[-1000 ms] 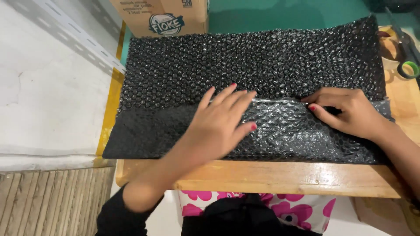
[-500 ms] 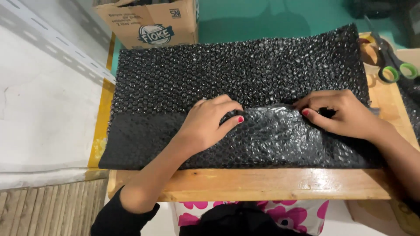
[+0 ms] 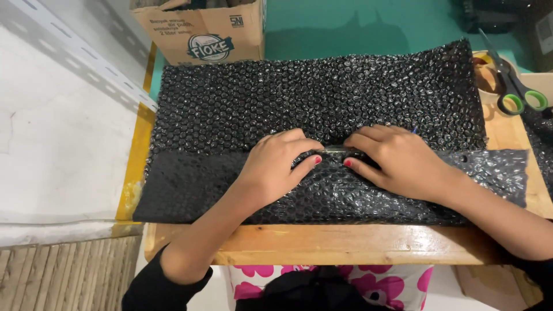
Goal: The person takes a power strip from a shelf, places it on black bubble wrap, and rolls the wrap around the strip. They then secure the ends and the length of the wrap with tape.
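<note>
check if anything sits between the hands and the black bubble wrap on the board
Nothing visible does. The left hand and right hand both rest directly on the bubble wrap, fingertips close together at the folded edge near its middle. The scissors lie off at the right edge, apart from both hands.

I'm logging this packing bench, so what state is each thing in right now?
Black bubble wrap: spread flat, near edge folded over.
Left hand: pressing on the fold.
Right hand: pressing on the fold.
Cardboard box: open at the top.
Scissors: lying beside the wrap; blades look closed.
Wooden table: mostly covered.
</note>
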